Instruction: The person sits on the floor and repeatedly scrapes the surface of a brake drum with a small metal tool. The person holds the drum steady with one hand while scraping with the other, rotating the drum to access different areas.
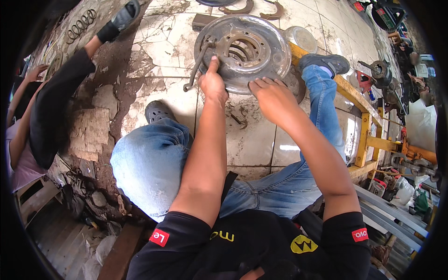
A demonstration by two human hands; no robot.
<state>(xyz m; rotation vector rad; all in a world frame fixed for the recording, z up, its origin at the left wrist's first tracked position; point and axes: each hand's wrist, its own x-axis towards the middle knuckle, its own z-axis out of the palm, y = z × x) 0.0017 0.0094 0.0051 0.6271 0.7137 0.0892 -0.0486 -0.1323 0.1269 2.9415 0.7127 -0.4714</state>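
A round, dirty metal brake backing plate [224, 74], with a large center hole ringed by small bolt holes, is in front of me above the tiles. A bent metal rod [196, 70] sticks out from its left side and hangs over the rim. My left hand [213, 86] grips the near-left rim, thumb on the upper face, its other fingers hidden underneath. At the near-right rim, my right hand [270, 95] has its fingers bent over the edge; its thumb is hidden. Curved brake shoes [273, 10] lie on the floor beyond the plate.
A yellow metal frame [359, 98] stands at right, beside my shoe. A round pale lid-like piece [301, 38] lies behind the plate. Another person's leg [60, 107] stretches in from the left, near a coil spring [80, 28]. Tools and parts crowd the far right.
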